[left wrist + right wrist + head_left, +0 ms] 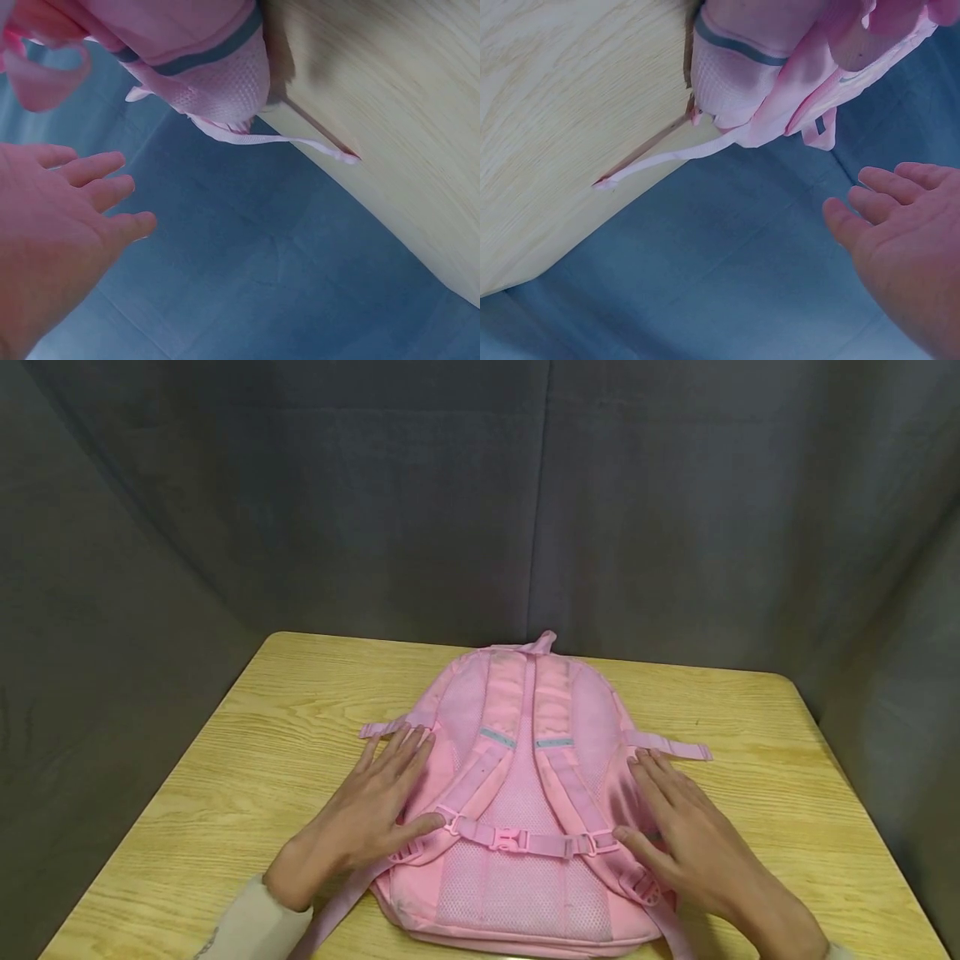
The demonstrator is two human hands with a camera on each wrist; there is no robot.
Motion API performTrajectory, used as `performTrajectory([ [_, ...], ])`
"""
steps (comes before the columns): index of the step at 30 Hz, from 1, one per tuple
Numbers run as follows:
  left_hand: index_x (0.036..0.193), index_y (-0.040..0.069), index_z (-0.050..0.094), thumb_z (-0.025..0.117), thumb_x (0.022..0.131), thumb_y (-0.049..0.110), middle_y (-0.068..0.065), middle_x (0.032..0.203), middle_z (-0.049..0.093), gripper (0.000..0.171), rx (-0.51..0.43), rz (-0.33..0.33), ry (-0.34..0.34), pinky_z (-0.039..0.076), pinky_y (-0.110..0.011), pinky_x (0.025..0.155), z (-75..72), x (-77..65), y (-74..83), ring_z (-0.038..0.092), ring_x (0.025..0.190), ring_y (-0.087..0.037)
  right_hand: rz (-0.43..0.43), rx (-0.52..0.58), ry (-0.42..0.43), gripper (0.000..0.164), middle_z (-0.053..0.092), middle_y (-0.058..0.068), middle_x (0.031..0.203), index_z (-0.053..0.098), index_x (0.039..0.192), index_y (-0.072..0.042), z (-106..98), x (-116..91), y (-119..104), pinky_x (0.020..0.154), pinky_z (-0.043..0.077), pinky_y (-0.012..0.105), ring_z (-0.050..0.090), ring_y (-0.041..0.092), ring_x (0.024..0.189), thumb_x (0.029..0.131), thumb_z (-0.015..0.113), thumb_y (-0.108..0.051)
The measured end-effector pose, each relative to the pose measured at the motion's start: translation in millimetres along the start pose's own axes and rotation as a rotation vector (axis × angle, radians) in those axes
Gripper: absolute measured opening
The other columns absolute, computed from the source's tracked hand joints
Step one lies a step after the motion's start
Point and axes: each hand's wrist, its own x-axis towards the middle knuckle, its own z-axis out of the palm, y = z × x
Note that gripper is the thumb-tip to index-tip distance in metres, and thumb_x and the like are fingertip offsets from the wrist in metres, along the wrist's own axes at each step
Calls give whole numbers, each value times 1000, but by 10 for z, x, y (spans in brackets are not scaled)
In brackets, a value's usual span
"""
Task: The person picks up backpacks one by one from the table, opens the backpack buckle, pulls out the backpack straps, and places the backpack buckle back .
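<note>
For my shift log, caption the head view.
Left hand and right hand flank a pink backpack lying with straps up on a wood-grain table.

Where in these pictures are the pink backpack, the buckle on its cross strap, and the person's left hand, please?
Pink backpack (519,800), head view: on the mesh back panel.
Buckle (507,839), head view: on the middle of its clasp.
Left hand (375,810), head view: on the back of the hand.

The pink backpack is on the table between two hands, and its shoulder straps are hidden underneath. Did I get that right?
Not quite: the shoulder straps aren't hidden underneath. The head view shows them in plain sight, on the side facing that camera. The pink backpack is on the table between the left hand and right hand.
</note>
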Motion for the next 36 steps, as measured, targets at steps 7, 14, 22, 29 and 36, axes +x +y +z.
performTrajectory([
  [7,160,8,15,49,93,67,-14,166,13,95,6,24,-9,0,-51,124,31,39,49,10,154,-31,-24,12,-14,78,30,17,161,34,153,-1,38,19,-86,119,-5,16,29,36,147,95,63,-44],
  [14,159,7,19,49,93,68,-13,166,15,95,16,75,22,10,-54,123,64,51,92,15,152,-33,-60,6,-13,78,37,18,157,37,151,0,95,57,-163,119,-5,16,33,37,145,94,64,-45],
  [22,158,6,20,49,93,66,-13,165,15,93,6,101,3,7,-53,123,83,76,149,12,153,-31,-50,42,-50,79,35,14,159,36,153,-3,172,77,-249,118,-7,15,31,34,147,94,62,-49],
  [29,159,8,17,46,94,69,-11,166,14,94,12,100,-33,9,-54,123,104,96,223,12,153,-30,-12,58,-103,81,31,11,161,33,155,-6,207,104,-334,124,7,28,26,30,150,95,59,-54],
  [36,159,8,18,44,94,70,-13,165,18,94,17,119,-72,9,-53,124,163,118,301,10,154,-27,-50,46,-99,81,33,11,160,35,153,-4,264,118,-392,124,19,38,29,30,149,95,58,-55],
])
